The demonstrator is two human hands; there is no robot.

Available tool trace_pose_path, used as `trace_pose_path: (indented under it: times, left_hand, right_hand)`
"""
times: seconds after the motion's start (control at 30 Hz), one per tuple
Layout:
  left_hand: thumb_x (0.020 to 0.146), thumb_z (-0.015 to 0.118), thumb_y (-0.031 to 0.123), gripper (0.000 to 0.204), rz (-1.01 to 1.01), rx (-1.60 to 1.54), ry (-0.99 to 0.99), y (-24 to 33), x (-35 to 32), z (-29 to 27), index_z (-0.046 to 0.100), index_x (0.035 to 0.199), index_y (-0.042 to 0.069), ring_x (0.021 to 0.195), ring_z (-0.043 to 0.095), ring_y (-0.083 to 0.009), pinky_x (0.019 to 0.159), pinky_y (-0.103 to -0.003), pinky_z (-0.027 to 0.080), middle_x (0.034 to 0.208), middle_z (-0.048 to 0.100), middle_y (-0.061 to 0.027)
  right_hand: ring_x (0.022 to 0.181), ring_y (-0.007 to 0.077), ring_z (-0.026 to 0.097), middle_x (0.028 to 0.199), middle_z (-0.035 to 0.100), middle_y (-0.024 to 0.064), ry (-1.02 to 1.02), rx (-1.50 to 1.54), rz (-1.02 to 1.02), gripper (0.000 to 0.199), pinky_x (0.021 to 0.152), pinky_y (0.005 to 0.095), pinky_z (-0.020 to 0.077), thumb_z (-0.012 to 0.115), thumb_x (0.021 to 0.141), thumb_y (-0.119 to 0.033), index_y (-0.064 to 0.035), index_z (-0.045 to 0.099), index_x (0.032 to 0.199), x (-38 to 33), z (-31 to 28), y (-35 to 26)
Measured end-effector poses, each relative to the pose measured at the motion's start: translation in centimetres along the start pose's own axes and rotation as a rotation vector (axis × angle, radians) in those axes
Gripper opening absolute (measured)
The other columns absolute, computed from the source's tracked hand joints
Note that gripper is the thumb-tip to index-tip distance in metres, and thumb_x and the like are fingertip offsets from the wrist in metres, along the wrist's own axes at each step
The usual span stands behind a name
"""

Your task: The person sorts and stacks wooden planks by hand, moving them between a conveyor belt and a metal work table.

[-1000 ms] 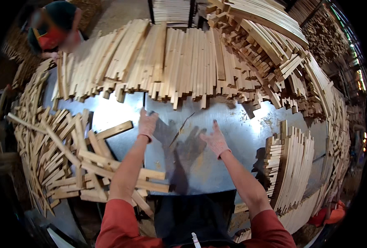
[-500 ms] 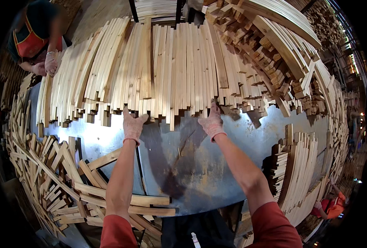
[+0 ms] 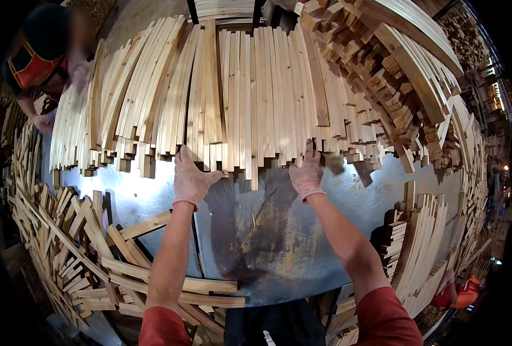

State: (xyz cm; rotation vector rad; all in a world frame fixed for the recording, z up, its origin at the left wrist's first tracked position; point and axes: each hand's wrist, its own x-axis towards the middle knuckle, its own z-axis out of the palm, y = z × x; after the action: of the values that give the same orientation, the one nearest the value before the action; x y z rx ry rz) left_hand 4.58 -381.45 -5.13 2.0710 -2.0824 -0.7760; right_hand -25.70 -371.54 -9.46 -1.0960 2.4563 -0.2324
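Observation:
A wide row of pale wooden strips [image 3: 262, 98] lies side by side on the metal table, pointing away from me, their near ends uneven. My gloved left hand [image 3: 191, 180] grips near ends at the left side of a middle group, its fingers along a dark gap and its thumb spread right under the ends. On that group's right side, my gloved right hand [image 3: 308, 173] presses its fingers against the near ends, thumb turned inward. The group lies between both hands. My fingertips are partly hidden among the strips. A thicker wooden piece [image 3: 211, 86] rests on top of the row.
The metal table [image 3: 267, 242] has rusty patches. Loose wooden pieces [image 3: 88, 254] lie jumbled at left. A neat stack of strips [image 3: 420, 242] stands at near right, a high wood pile [image 3: 389, 81] at far right. One co-worker [image 3: 36, 63] leans over at far left; another [image 3: 461, 291] is at lower right.
Both hands and the middle strips have shifted slightly right; a dark gap has opened beside my left fingers. The far-left co-worker has bent lower, hands moved apart, and a strip there stands out from the row.

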Motion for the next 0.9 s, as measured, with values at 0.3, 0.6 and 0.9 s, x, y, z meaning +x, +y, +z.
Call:
trace_pose_path:
  times: [0.3,0.6,0.9]
  left_hand:
    - [0.072,0.093,0.024,0.107,-0.12,-0.042,0.014,0.5,-1.1,1.1,0.032,0.156,-0.003,0.133,0.057,-0.0462,0.112,-0.05,0.053,0.141,0.052,-0.0299]
    - [0.069,0.09,0.013,0.104,-0.051,-0.214,-0.059,-4.3,-19.8,1.8,0.034,0.154,-0.005,0.13,0.05,-0.0493,0.117,-0.055,0.042,0.136,0.053,-0.0309]
    - [0.076,0.09,0.025,0.095,-0.22,-0.078,-0.174,-8.5,-34.8,1.3,0.041,0.151,-0.008,0.131,0.051,-0.0489,0.112,-0.053,0.046,0.138,0.054,-0.0305]
  right_hand:
    - [0.131,0.0457,0.061,0.154,0.045,0.0262,-0.002,0.079,-0.056,0.091,0.111,0.0497,0.053,0.069,0.091,-0.018,-0.0099,0.025,0.17,-0.6,1.2,0.5]
    - [0.127,0.0436,0.061,0.152,0.046,0.0215,-0.076,0.169,0.008,0.094,0.105,0.0474,0.055,0.077,0.088,-0.019,-0.0068,0.03,0.168,-19.7,1.7,8.5]
    - [0.128,0.0456,0.061,0.153,0.048,0.0268,-0.13,0.185,-0.02,0.091,0.103,0.0488,0.0572,0.077,0.087,-0.022,-0.005,0.034,0.166,-34.2,2.1,16.3]
